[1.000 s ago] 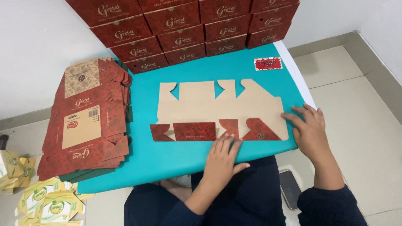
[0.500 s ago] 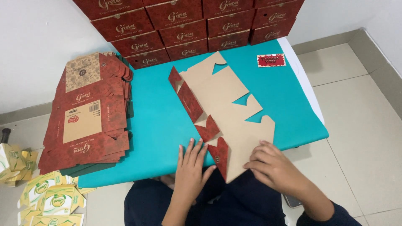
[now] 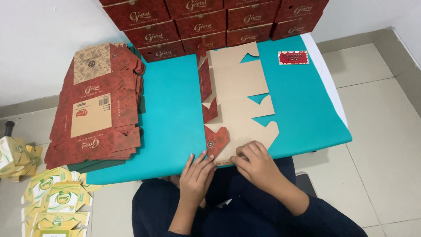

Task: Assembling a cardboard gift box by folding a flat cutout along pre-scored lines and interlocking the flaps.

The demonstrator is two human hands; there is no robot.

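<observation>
a flat, unfolded carton blank [image 3: 234,94], plain brown side up with red printed flaps turned over along its left side, lies on the teal worktop [image 3: 171,118]. its long axis runs from the near edge straight away to the far edge, where its far end touches the row of assembled red boxes [image 3: 206,26]. both hands sit at the blank's near end, right at the near edge of the worktop, so the whole sheet stretches away from them.

the left hand [image 3: 197,175] has its fingers spread flat, tips pressing just beside the rounded red flap at the near left corner of the blank; its grip is apart, holding nothing. the right hand [image 3: 258,164] rests on the near brown panel with fingers curled down onto the card; whether it pinches the edge or only presses on it cannot be told. the two hands are almost touching, the right one further onto the sheet.

a stack of flat red blanks [image 3: 98,109] fills the left edge of the worktop, and a small red card [image 3: 293,57] lies near the far right corner.
</observation>
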